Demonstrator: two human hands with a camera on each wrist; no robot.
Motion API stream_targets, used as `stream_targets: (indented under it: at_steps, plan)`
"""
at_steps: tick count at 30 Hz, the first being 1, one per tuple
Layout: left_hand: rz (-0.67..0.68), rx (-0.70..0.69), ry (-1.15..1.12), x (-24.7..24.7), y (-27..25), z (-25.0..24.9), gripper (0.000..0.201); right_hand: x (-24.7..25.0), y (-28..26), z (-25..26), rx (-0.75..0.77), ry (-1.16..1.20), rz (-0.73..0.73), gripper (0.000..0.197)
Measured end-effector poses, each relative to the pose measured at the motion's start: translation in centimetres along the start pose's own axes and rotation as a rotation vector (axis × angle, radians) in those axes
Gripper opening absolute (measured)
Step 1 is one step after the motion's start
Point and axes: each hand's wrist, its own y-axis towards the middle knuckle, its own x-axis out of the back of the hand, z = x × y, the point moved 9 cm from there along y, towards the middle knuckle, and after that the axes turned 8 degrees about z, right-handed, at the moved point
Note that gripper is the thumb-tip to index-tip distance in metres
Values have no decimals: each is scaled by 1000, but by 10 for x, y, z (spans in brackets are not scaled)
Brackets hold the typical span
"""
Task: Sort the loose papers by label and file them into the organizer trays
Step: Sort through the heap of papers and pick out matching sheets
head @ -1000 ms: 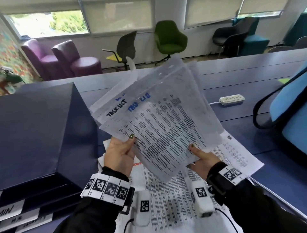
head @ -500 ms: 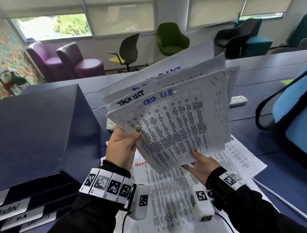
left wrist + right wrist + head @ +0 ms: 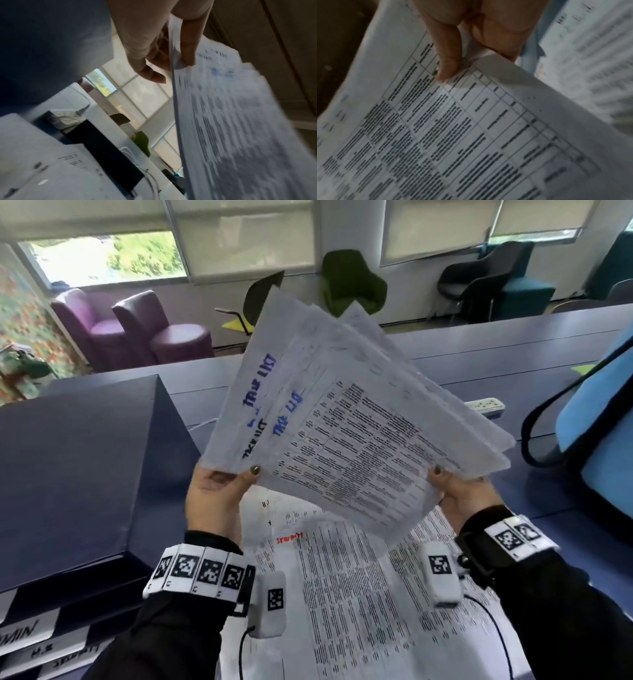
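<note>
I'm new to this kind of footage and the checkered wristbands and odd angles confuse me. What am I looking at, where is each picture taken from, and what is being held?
No machine here: a person sorts papers with bare hands, wearing cameras. The big picture comes from a head camera looking down. The checkered bands are markers on the wrists, beside small wrist cameras, which give the two close, blurry pictures.

The left hand and right hand together hold a fanned stack of papers up off the blue table, thumbs on top; several sheets bear blue handwriting that looks like "TASK LIST". More printed sheets lie on the table below. At the left stands a dark organizer with labelled trays. A white power strip and a blue bag are at the right.
</note>
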Motion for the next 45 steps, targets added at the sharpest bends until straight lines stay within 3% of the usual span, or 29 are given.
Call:
stream_targets:
  at_steps: [2, 5, 8, 9, 12, 14, 15, 17, 20, 24, 26, 27, 31, 35, 40, 43, 44, 45]
  plan:
    - [-21, -6, 143, 11, 2, 0, 51, 19, 8, 15, 45, -149, -69, 55]
    - [60, 47, 473, 11, -1, 14, 45, 23, 7, 38, 121, -325, -44, 23]
    - [172, 169, 603, 12, -9, 44, 51, 27, 5, 39, 141, -418, -13, 23]
    - [187, 205, 593, 15, -12, 54, 54, 26, 4, 35, 122, -468, 5, 20]
    - [218, 311, 520, 18, -24, 77, 59, 36, -4, 8, -13, -635, 42, 40]
    - [260, 345, 535, 16, -30, 85, 62, 50, -10, -9, -84, -677, 48, 28]
    - [277, 357, 551, 15, -31, 88, 66, 52, -14, -14, -107, -678, 65, 31]
    - [296, 384, 570, 14, -32, 96, 66, 47, -19, -16, -107, -658, 93, 44]
    - [297, 445, 574, 2, -36, 103, 44, 46, -15, -15, -93, -636, 44, 37]
    - [257, 457, 463, -4, -39, 106, 43, 37, -15, -5, -35, -532, 64, 70]
    - [274, 446, 453, -2, -39, 106, 46, 38, -15, -1, -38, -473, 62, 49]
    - [289, 451, 462, -4, -40, 107, 46, 38, -16, -2, -40, -448, 70, 47]
    - [262, 483, 438, -12, -41, 111, 35, 26, -13, -8, -35, -467, 126, 77]
    - [195, 485, 465, -2, -32, 106, 20, 20, -6, -2, -31, -575, 113, 71]
    - [106, 424, 474, 26, -30, 96, 19, 31, -12, -14, -100, -584, 87, 53]
    - [188, 403, 487, 23, -30, 91, 33, 41, -18, -16, -128, -622, 49, 25]
    - [206, 398, 500, 22, -29, 89, 34, 43, -19, -13, -114, -621, 36, 24]
    - [206, 391, 507, 23, -27, 87, 31, 43, -20, -10, -91, -578, 36, 35]
